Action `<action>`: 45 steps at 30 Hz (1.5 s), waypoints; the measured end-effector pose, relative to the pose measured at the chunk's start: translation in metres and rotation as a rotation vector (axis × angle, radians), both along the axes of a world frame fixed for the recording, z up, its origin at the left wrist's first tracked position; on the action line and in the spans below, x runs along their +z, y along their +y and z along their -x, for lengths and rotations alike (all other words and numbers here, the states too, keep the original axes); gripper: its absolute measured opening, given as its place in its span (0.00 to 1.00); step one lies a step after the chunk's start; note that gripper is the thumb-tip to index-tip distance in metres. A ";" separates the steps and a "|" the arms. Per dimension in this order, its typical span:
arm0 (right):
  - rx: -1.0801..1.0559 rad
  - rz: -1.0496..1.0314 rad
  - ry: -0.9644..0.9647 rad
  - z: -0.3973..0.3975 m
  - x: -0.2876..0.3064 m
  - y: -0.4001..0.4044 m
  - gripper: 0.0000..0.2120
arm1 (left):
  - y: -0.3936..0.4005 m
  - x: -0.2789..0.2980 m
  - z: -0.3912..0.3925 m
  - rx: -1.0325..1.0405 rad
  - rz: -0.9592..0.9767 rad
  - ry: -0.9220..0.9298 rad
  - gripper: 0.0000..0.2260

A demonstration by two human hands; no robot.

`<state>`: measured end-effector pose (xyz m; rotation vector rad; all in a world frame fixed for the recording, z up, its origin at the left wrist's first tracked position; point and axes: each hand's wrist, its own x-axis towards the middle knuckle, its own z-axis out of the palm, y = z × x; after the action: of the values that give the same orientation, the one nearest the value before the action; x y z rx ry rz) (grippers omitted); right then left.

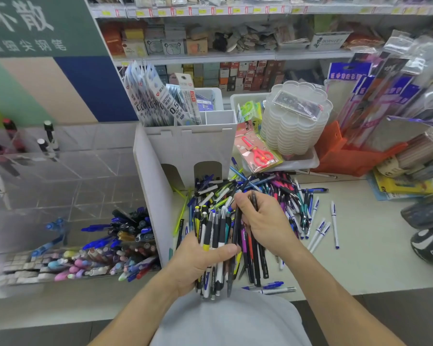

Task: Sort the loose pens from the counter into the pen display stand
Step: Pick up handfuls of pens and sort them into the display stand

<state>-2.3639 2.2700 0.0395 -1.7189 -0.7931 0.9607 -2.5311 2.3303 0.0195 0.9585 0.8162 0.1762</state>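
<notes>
Shelf refill packs (171, 106) read "0.5"; held pens (211, 236) "AIHAO".

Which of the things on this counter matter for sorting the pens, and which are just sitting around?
Part of the job:
- loose pens on the counter
- bundle of pens gripped in the left hand
- dark pen pinched by the right hand
- pen display stand, partly filled

Just lying about:
- packaged scissors
- stack of clear trays
- refill packs in the white box

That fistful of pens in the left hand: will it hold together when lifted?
Probably loosely: the left hand wraps the pen bundle only mid-length, so smooth, stiff barrels may slide out. The right hand pinching a dark pen offers no support.
</notes>
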 end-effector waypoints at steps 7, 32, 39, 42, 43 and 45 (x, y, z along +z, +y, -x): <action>-0.359 -0.060 0.032 -0.002 -0.004 0.000 0.19 | -0.002 -0.008 -0.004 0.158 -0.064 0.124 0.34; -0.462 -0.075 0.448 -0.011 -0.026 -0.038 0.17 | -0.006 -0.026 0.005 0.174 -0.007 0.249 0.28; -0.481 -0.208 0.377 0.013 -0.030 -0.040 0.14 | -0.006 -0.023 -0.003 0.338 0.126 0.225 0.20; -0.423 -0.260 0.351 0.038 -0.036 -0.038 0.12 | -0.007 -0.018 -0.013 0.376 0.102 0.220 0.32; -0.399 -0.246 0.318 0.042 -0.038 -0.038 0.11 | -0.007 -0.018 -0.016 0.383 0.113 0.199 0.33; -0.382 -0.195 0.250 0.045 -0.037 -0.038 0.10 | -0.008 -0.013 -0.020 0.387 0.122 0.139 0.24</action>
<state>-2.4094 2.2318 0.0023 -1.4756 -0.3632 0.7862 -2.5111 2.3222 0.0067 0.6959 1.1245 0.3921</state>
